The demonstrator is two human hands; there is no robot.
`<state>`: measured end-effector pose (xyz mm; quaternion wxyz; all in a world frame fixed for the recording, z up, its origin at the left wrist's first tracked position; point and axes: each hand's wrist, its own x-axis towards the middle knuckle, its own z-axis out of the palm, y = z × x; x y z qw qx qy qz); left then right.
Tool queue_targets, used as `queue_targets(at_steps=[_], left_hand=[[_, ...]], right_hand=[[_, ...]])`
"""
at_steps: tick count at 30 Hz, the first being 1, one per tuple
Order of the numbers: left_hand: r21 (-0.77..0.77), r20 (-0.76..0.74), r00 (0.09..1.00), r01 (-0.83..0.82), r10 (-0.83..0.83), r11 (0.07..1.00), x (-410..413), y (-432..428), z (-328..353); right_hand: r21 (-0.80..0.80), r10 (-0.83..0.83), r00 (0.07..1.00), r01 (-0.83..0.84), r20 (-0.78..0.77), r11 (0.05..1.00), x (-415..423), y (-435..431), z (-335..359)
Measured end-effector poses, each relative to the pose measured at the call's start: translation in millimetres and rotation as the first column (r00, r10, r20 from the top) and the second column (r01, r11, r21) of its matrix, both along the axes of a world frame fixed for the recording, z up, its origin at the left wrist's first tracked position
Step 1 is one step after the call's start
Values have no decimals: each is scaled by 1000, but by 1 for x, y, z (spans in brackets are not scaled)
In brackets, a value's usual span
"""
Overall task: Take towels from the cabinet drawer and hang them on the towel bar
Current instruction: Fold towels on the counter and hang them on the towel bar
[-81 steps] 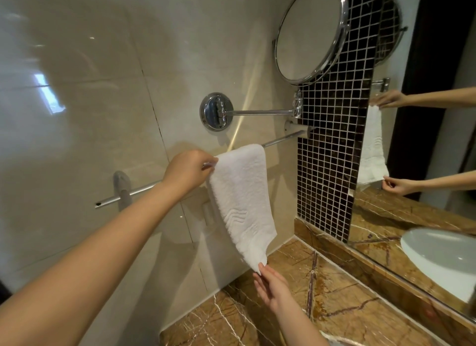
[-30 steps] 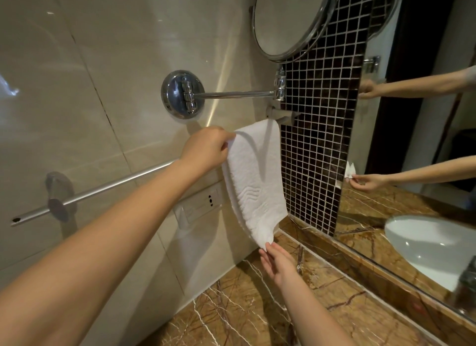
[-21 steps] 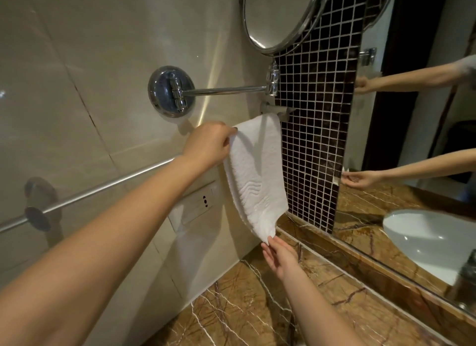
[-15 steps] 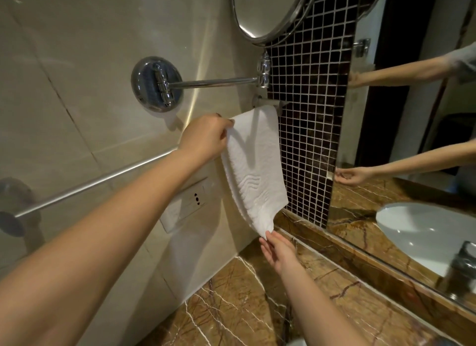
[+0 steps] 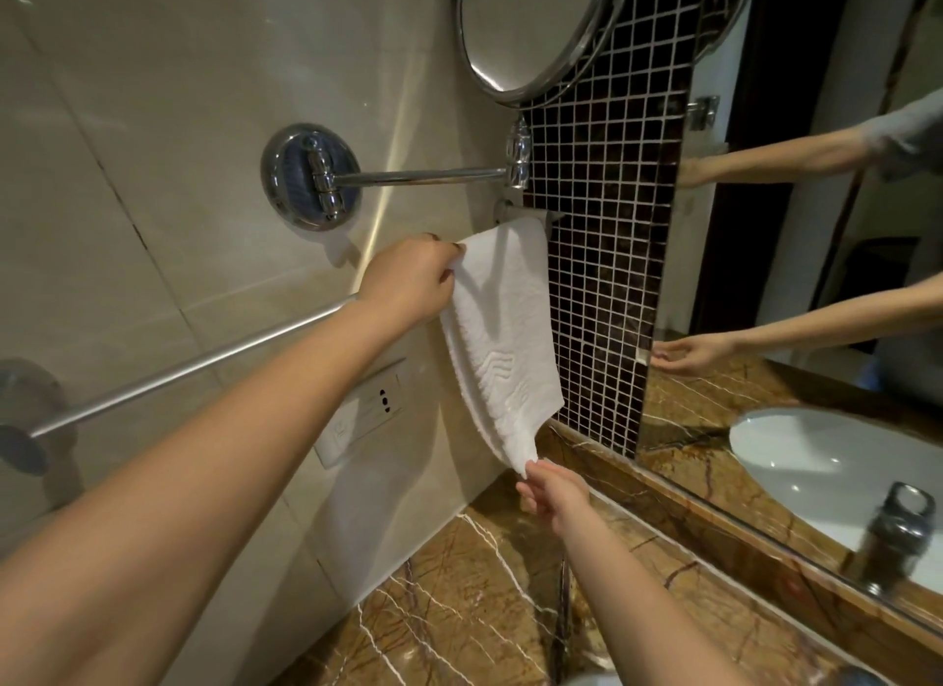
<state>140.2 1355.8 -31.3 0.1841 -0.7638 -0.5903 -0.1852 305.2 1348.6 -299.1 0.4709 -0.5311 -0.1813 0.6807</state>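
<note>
One white towel (image 5: 502, 338) hangs over the single chrome towel bar (image 5: 204, 364), right at the bar's far right end beside the strip of dark mosaic tile (image 5: 602, 226). It drapes down the pale wall with its lower corner pulled forward above the table (image 5: 459, 609), a brown veined marble top. Two bare hands are on it. The left hand (image 5: 408, 282) is at the bar, its fingers curled round the towel's upper left edge and bunching the cloth there. The right hand (image 5: 556, 491) reaches up from below and pinches the towel's lowest corner between its fingertips, so the cloth is held at the top and at the bottom. Two mounts carry the bar: one at the far left of the view and one just above the towel. One round chrome-rimmed mirror (image 5: 525, 27) sits above the towel on one swing arm, which runs back to one round wall plate (image 5: 311, 175). One white socket plate (image 5: 367, 415) is set in the wall under the bar, left of the towel. On the right, one large wall mirror (image 5: 816, 277) reflects two forearms, one white basin (image 5: 816, 461) and one chrome tap (image 5: 893, 537).
</note>
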Motion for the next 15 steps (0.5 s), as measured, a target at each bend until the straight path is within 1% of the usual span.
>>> queue_targets(at_steps=[2,4,8,10,12,15], left_hand=[[-16,12,1000,2,-2,1000,1,-8,0],[-32,16,1000,15,-14,999,2,-17,-1],[-72,39,999,26,-23,997,3,-40,1],[-81,27,998,51,-49,995,3,-54,2],[-97,-4,998,58,-59,994,4,-70,4],[-104,-43,997,54,-58,993,4,-94,12]], right_hand=[[38,60,982,-68,178,997,5,-1,8],[98,84,946,-120,314,988,12,-1,19],[201,106,863,-232,493,952,26,-2,52],[239,113,812,-298,573,924,31,-5,70],[264,95,729,-363,678,893,35,-11,89],[286,-9,513,-463,858,839,40,-26,125]])
